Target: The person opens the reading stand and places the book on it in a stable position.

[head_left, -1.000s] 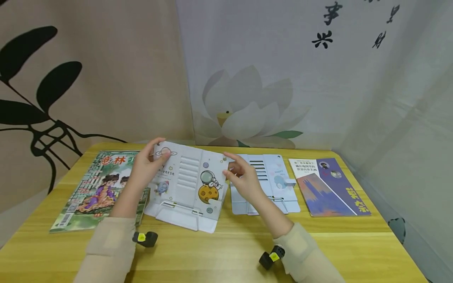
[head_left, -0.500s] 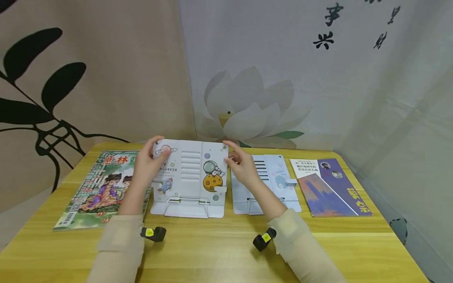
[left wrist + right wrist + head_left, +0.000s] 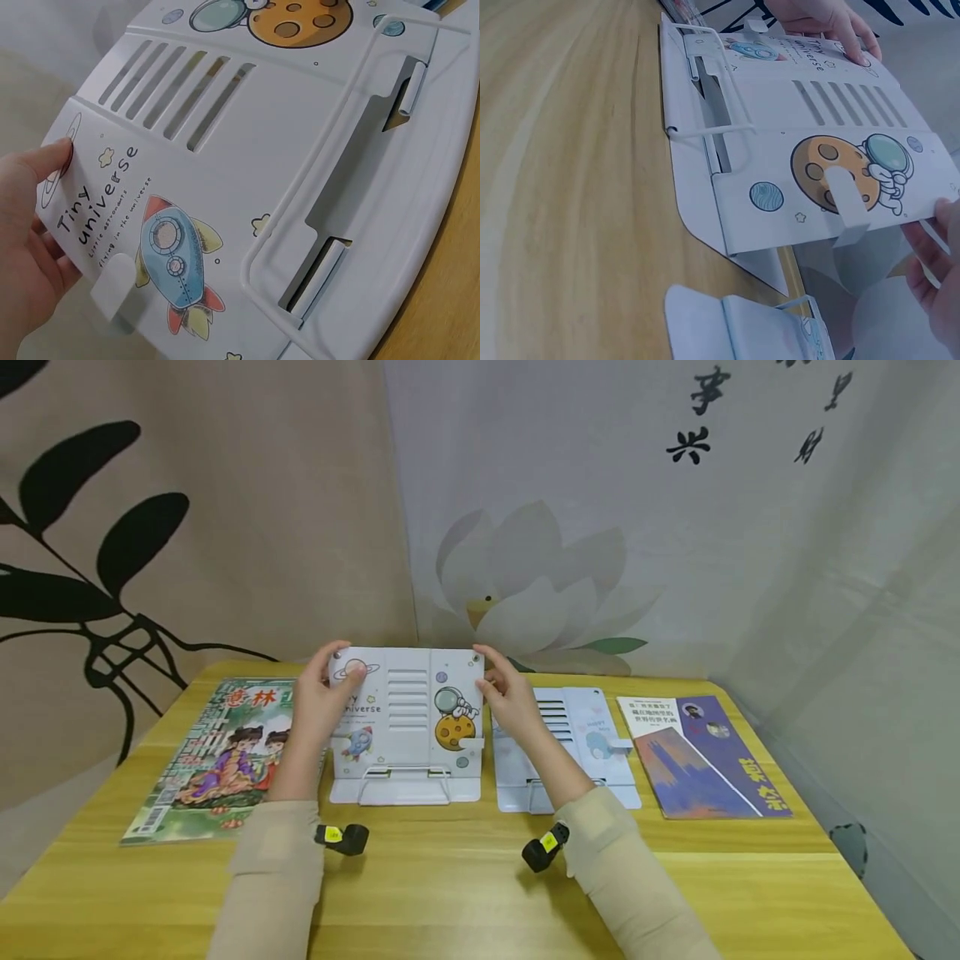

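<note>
A white metal book stand (image 3: 408,727) with slots, a wire page holder and astronaut and rocket pictures stands upright, leaning back a little, near the table's middle. My left hand (image 3: 318,697) grips its upper left corner, thumb on the printed front. At the upper right corner, my right hand (image 3: 516,700) holds the edge between thumb and fingers. In the left wrist view, the left thumb (image 3: 52,160) presses beside the "Tiny universe" print. The stand's lower edge rests on or close to the table; its back is hidden.
Just right of it lies a second white book stand (image 3: 577,727), partly covered by my right forearm. A purple-and-white book (image 3: 712,760) lies farther right. Magazines (image 3: 225,760) are stacked at the left of the wooden table (image 3: 450,893). A printed curtain (image 3: 315,510) hangs behind.
The held book stand has turned from a tilt to square with the table and moved slightly away from me. Both hands have kept their hold on its upper corners.
</note>
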Available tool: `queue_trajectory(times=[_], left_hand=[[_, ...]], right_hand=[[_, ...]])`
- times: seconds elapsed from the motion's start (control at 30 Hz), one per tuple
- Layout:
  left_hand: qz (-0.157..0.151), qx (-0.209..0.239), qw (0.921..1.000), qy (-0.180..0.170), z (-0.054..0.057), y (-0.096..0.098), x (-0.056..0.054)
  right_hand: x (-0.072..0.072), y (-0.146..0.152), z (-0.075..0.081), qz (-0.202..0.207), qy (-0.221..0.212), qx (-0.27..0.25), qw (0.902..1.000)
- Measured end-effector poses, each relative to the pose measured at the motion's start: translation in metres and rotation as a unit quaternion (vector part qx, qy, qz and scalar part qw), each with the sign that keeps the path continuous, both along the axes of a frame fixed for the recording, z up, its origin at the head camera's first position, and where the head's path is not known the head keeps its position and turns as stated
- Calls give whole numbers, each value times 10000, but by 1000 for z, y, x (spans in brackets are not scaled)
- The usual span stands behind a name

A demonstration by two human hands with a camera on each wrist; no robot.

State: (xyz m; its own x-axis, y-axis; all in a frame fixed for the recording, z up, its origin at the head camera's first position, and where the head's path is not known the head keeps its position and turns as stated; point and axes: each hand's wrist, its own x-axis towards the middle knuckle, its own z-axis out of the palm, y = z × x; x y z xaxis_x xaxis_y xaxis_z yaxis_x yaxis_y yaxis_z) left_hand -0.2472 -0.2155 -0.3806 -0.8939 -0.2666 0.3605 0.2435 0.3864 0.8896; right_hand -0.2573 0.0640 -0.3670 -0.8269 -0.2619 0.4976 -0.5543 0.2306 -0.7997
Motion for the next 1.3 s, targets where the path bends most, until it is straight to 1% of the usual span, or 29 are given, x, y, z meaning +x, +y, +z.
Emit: queue_trajectory(times=[0.17,0.23,0.33,0.43,0.5,0.6,0.67,0.73,0.8,0.87,0.93,1.0,1.1,1.2,1.3], left_hand=[[-98,-48,9998,-194,2,1,-2],[-148,-160,9996,-191,4,-1,-3],[-217,-361,9990,-159,6,-4,-3],[-292,-436,9985,-179,7,-8,-4],[-353,-503,9979,-207,7,-11,-3],[-381,-789,9960,-157,6,-18,1],[-332,-1058,9938,-94,8,-23,8],[-242,-1234,9921,42,8,-29,15],[-135,-1311,9911,170,9,-36,24],[-24,-1349,9906,243,9,-44,34],[104,-1413,9896,233,9,-53,42],[167,-1538,9879,126,9,-64,49],[191,-1787,9836,-156,7,-80,59],[157,-1984,9788,-487,2,-96,67],[141,-2011,9767,-731,-3,-115,76]], right_hand=[[-20,2,-20,-145,30,26,9999],[-22,1,-21,-172,53,86,9998],[-24,1,-21,-179,79,133,9997],[-24,0,-22,-232,10,239,9994],[-23,0,-23,-327,-52,307,9990],[-19,-2,-22,-515,-3,326,9981],[-13,-5,-21,-714,215,223,9970],[-5,-9,-20,-899,557,-40,9944],[4,-14,-19,-1098,920,-388,9889],[15,-20,-18,-1171,1206,-763,9828],[28,-29,-19,-1096,1334,-1017,9797],[40,-40,-20,-913,1331,-1124,9805],[59,-58,-26,-547,1145,-1049,9864],[76,-76,-34,-293,860,-851,9922],[89,-93,-44,-202,524,-707,9959]])
